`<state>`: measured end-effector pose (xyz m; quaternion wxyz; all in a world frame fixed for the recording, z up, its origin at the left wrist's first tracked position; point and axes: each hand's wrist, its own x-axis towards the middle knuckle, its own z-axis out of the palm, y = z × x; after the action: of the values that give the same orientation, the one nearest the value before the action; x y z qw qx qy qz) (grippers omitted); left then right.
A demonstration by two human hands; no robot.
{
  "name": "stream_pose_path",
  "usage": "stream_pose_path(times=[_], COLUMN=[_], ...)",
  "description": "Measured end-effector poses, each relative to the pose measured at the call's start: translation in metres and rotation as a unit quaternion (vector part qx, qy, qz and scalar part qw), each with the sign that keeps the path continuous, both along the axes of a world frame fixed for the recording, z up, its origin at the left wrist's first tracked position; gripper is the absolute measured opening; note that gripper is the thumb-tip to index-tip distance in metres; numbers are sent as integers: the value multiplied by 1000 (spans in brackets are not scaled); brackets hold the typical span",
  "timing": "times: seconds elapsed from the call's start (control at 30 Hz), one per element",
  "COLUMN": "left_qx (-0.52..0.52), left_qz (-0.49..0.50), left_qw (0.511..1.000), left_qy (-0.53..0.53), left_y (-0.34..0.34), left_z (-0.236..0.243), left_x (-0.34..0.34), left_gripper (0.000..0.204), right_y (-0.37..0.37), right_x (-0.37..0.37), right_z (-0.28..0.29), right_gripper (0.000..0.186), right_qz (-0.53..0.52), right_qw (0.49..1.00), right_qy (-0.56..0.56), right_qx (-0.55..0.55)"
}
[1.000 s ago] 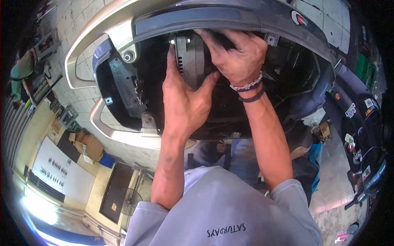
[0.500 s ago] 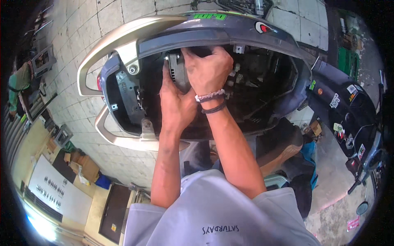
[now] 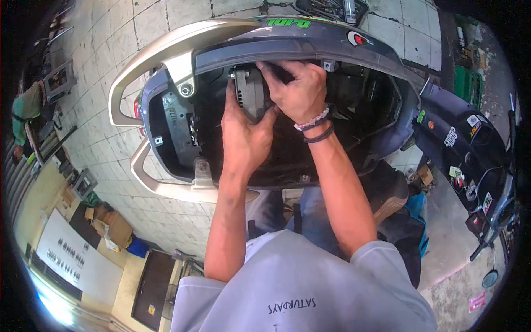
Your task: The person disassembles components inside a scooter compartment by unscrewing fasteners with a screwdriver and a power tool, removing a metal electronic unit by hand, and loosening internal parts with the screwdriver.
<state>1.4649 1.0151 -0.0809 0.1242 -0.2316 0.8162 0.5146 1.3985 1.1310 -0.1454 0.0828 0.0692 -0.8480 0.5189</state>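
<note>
A grey metal block with a ribbed left edge (image 3: 253,93) is in the open body of a dark scooter (image 3: 345,44). My left hand (image 3: 246,138) grips the block, its fingers along the ribbed side and its thumb by the lower right corner. My right hand (image 3: 301,91) is bent beside the block's upper right corner. Its thumb and forefinger come close together there; whether they hold something small cannot be made out. The inside of the body around both hands is dark.
Pale grab rails (image 3: 124,88) curve round the scooter's tail on the left. A metal bracket (image 3: 174,119) sits inside the tail. The handlebar (image 3: 489,229) lies far right. A tray with tools (image 3: 332,10) rests on the tiled floor beyond, and cardboard boxes (image 3: 113,224) stand at lower left.
My right hand has shifted right, away from the block, and more of the block's face now shows. My left hand keeps its grip. The whole view has shifted slightly.
</note>
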Motion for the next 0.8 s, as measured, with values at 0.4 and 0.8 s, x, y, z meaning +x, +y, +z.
stream_pose_path(times=[0.4, 0.8], left_qx=[-36, -37], left_qz=[-14, -5], left_qw=[999, 998], left_qy=[17, -57], left_y=[5, 8], left_z=[6, 7], left_x=[13, 61], left_gripper=[77, 91], right_y=[-28, -30], right_x=[14, 18], right_z=[17, 25], right_gripper=[30, 31], right_qz=[-138, -159], right_qw=[987, 971], right_qy=[-85, -175], right_qx=[15, -24])
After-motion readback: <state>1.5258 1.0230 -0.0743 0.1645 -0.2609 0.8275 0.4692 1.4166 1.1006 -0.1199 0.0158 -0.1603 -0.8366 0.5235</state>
